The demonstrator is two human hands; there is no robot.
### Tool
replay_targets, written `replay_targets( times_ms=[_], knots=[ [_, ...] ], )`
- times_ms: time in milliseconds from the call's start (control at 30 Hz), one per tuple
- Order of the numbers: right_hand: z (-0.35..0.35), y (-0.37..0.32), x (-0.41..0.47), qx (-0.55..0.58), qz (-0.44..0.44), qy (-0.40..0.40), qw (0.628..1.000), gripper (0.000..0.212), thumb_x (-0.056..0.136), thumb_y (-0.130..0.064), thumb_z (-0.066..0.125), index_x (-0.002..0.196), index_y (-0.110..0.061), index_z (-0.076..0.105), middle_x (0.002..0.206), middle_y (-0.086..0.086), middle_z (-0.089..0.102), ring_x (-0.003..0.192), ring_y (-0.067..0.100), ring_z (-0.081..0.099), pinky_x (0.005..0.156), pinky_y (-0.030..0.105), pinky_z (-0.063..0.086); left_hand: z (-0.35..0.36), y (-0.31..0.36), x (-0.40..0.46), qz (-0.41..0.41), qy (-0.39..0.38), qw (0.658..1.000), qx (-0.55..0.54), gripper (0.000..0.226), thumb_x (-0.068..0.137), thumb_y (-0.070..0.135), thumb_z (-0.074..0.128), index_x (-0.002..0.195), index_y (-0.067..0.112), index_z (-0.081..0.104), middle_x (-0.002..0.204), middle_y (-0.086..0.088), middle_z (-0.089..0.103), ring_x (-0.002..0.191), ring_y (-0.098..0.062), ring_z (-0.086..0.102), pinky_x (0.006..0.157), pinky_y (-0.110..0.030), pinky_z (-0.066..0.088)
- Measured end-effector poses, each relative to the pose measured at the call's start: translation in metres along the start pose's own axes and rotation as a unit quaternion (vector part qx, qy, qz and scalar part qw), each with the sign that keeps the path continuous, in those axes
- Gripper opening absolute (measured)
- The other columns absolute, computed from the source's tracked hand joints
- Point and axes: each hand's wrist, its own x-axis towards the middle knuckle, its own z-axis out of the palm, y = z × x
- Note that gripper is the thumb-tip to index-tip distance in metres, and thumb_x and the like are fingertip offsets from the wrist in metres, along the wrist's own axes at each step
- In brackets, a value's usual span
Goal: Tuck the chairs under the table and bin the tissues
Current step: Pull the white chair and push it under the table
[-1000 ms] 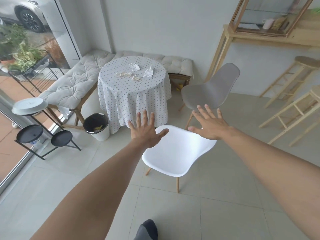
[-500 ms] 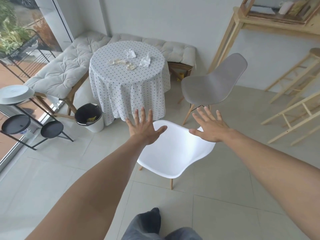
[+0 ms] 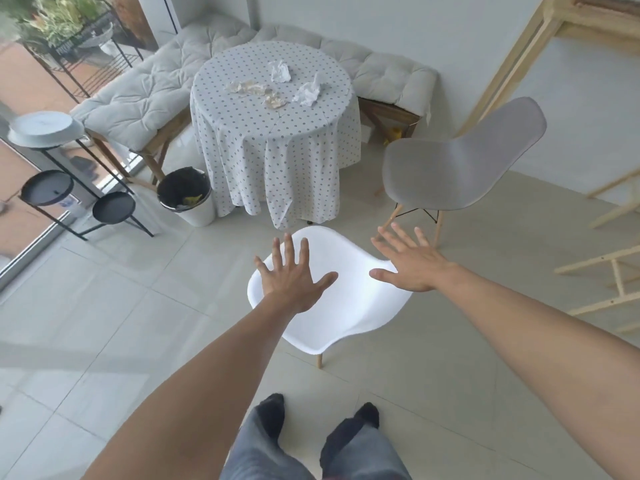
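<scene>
Grip: left hand point(image 3: 292, 278) and right hand point(image 3: 410, 263) were spread flat, empty, over the white moulded plastic chair point(image 3: 341, 299).
Chair: near the round polka-dot-clothed surface point(image 3: 273, 133), untucked.
Tissues: crumpled white tissues point(image 3: 277, 84) lay on that surface.
Risk: a crooked push could snag the hanging cloth, dragging tissues off.

**Clearance around the chair and table**

My left hand point(image 3: 291, 278) and right hand point(image 3: 410, 263), both spread flat, have free air above the white moulded plastic chair point(image 3: 346, 306). Bare tile floor point(image 3: 138, 306) lies open to its left. The round table in a dotted cloth point(image 3: 277, 147) stands ahead; the grey plastic chair point(image 3: 450, 168) blocks the right; the white bin with black liner point(image 3: 188, 199) crowds the table's left foot.
</scene>
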Motion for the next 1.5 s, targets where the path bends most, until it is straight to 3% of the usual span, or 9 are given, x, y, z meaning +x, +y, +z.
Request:
replay_targets(
  times_ms=[267, 500, 633, 833, 967, 1067, 1167, 1300, 1500],
  knots=[
    [0.042, 0.066, 0.021, -0.009, -0.122, -0.049, 0.991, 0.088, 0.092, -0.082, 0.018, 0.162, -0.033, -0.003, 0.169, -0.011, -0.018, 0.154, 0.012, -0.024, 0.127, 0.049, -0.004, 0.065, 0.077, -0.026, -0.088, -0.046, 0.994, -0.04, 0.111, 0.076, 0.097, 0.003, 0.163, 0.029, -0.014, 0.171, -0.008, -0.027, 0.157, -0.036, -0.023, 0.115, -0.079, 0.001],
    [0.065, 0.101, 0.035, -0.039, -0.182, -0.084, 0.979, 0.087, 0.093, -0.083, 0.012, 0.163, -0.033, 0.003, 0.171, -0.011, -0.013, 0.156, 0.013, -0.014, 0.128, 0.048, 0.0, 0.101, 0.144, -0.045, -0.104, -0.08, 0.989, -0.073, 0.114, 0.075, 0.1, -0.001, 0.163, 0.028, -0.016, 0.171, -0.008, -0.025, 0.157, -0.038, -0.02, 0.116, -0.078, 0.004],
    [0.076, 0.113, 0.036, -0.045, -0.2, -0.094, 0.974, 0.089, 0.092, -0.084, 0.011, 0.163, -0.03, 0.006, 0.172, -0.008, -0.008, 0.158, 0.016, -0.008, 0.128, 0.044, 0.0, 0.108, 0.172, -0.045, -0.098, -0.097, 0.987, -0.083, 0.112, 0.079, 0.097, 0.005, 0.163, 0.025, -0.015, 0.173, -0.008, -0.02, 0.159, -0.037, -0.013, 0.119, -0.074, 0.01],
    [0.084, 0.12, 0.043, -0.074, -0.242, -0.073, 0.965, 0.093, 0.091, -0.085, 0.003, 0.163, -0.027, 0.015, 0.172, -0.001, 0.011, 0.158, 0.016, -0.001, 0.127, 0.047, -0.003, 0.117, 0.188, -0.033, -0.099, -0.089, 0.981, -0.139, 0.091, 0.098, 0.078, 0.013, 0.164, 0.019, -0.01, 0.174, -0.015, -0.008, 0.16, -0.036, 0.004, 0.125, -0.058, 0.02],
    [0.091, 0.117, 0.046, -0.101, -0.3, -0.047, 0.947, 0.093, 0.093, -0.082, 0.001, 0.159, -0.022, 0.029, 0.165, 0.003, 0.032, 0.156, 0.021, 0.015, 0.127, 0.047, 0.004, 0.124, 0.189, -0.03, -0.078, -0.072, 0.986, -0.13, 0.086, 0.101, 0.073, 0.015, 0.164, 0.017, -0.003, 0.172, -0.019, 0.013, 0.152, -0.039, 0.03, 0.116, -0.052, 0.04],
    [0.096, 0.117, 0.048, -0.099, -0.31, -0.027, 0.945, 0.09, 0.095, -0.079, 0.002, 0.15, -0.021, 0.042, 0.153, 0.003, 0.049, 0.145, 0.024, 0.034, 0.126, 0.047, 0.013, 0.128, 0.189, -0.03, -0.055, -0.069, 0.991, -0.105, 0.084, 0.102, 0.071, 0.012, 0.164, 0.015, -0.001, 0.167, -0.021, 0.026, 0.142, -0.041, 0.044, 0.107, -0.053, 0.047],
    [0.097, 0.118, 0.05, -0.089, -0.307, -0.022, 0.947, 0.088, 0.095, -0.08, 0.003, 0.143, -0.021, 0.048, 0.143, 0.003, 0.056, 0.135, 0.025, 0.042, 0.123, 0.045, 0.019, 0.131, 0.188, -0.031, -0.033, -0.059, 0.995, -0.071, 0.079, 0.105, 0.066, 0.013, 0.162, 0.013, 0.006, 0.151, -0.02, 0.046, 0.121, -0.041, 0.058, 0.096, -0.053, 0.05],
    [0.097, 0.116, 0.051, -0.082, -0.3, -0.02, 0.95, 0.083, 0.097, -0.078, 0.008, 0.142, -0.021, 0.049, 0.141, 0.003, 0.057, 0.134, 0.026, 0.043, 0.122, 0.044, 0.021, 0.127, 0.183, -0.031, -0.017, -0.047, 0.998, -0.044, 0.068, 0.107, 0.061, 0.016, 0.154, 0.013, 0.023, 0.121, -0.014, 0.062, 0.1, -0.039, 0.063, 0.078, -0.048, 0.049],
    [0.099, 0.109, 0.047, -0.072, -0.285, -0.014, 0.956, 0.084, 0.096, -0.078, 0.008, 0.141, -0.02, 0.05, 0.139, 0.002, 0.057, 0.133, 0.025, 0.043, 0.121, 0.043, 0.022, 0.118, 0.172, -0.031, 0.023, -0.06, 0.997, -0.039, 0.05, 0.109, 0.056, 0.017, 0.12, 0.015, 0.042, 0.108, -0.011, 0.064, 0.094, -0.038, 0.063, 0.073, -0.046, 0.046]
  ],
)
